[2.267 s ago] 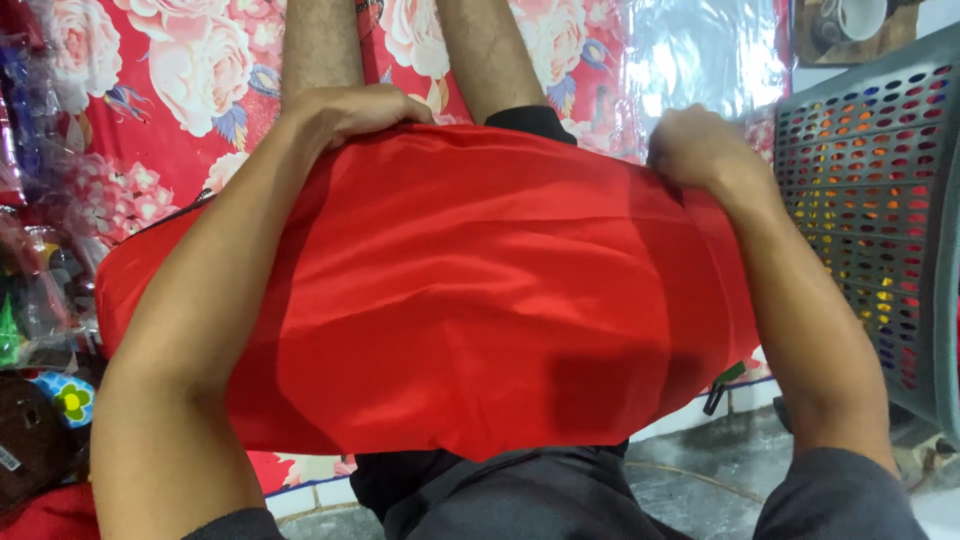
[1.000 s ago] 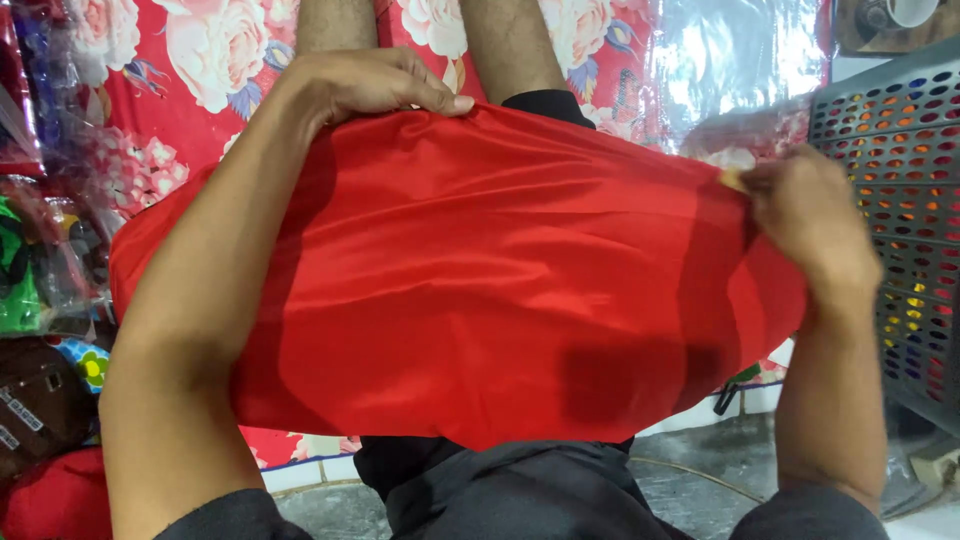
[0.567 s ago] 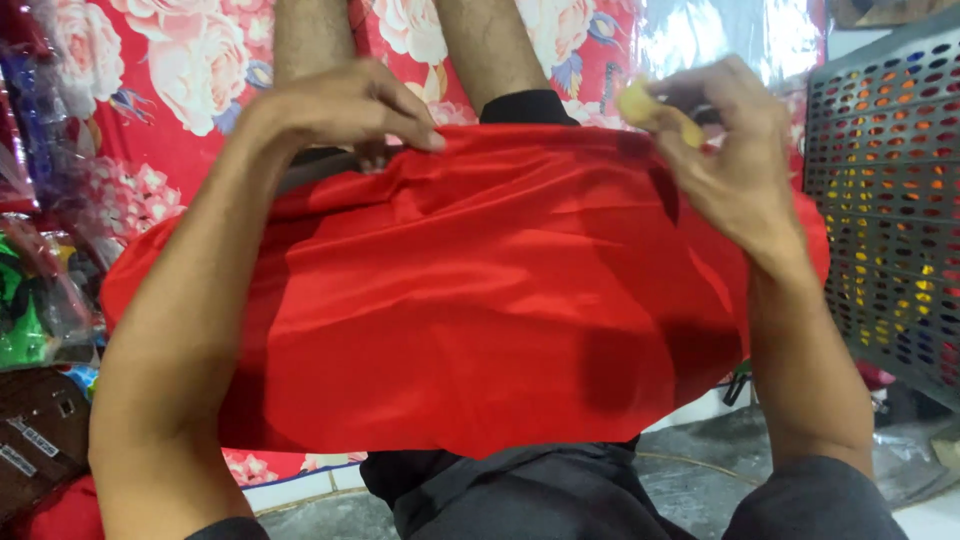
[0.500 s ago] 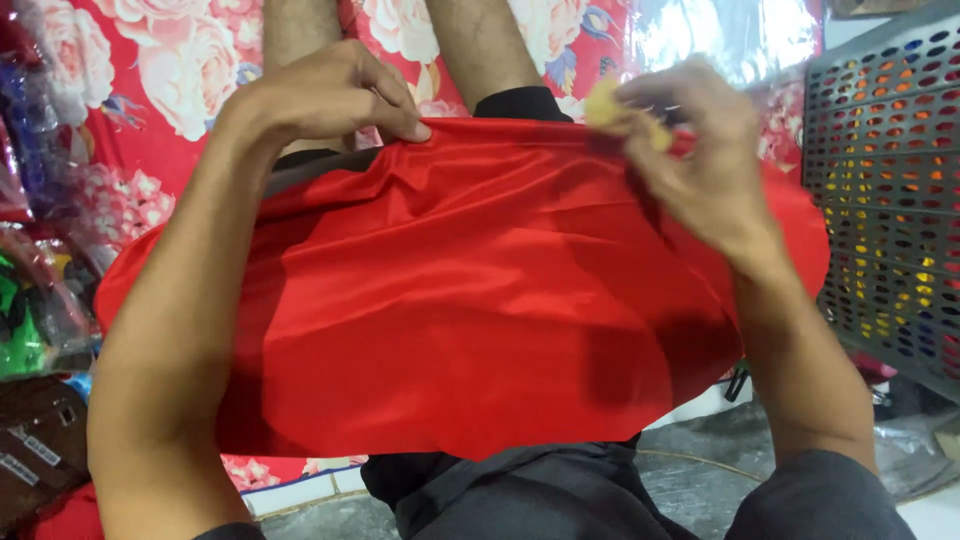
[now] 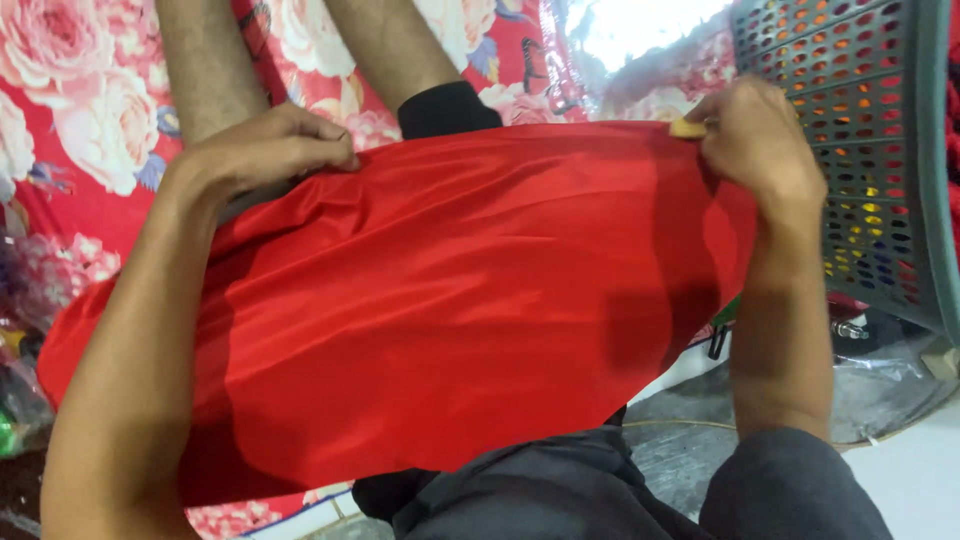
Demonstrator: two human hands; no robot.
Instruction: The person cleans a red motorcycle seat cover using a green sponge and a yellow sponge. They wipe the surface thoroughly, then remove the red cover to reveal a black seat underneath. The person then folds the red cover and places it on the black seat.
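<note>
Now the right hand (image 5: 757, 135) has slid right, fingers pinching a small yellow piece (image 5: 687, 128) on the red cloth (image 5: 470, 300); left hand (image 5: 270, 150) presses it flat.

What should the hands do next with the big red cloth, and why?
Probably draw the small yellow piece along the red cloth edge. The right hand pinches it there at the far edge, and the left hand presses the cloth flat, so it seems ready for marking.
</note>
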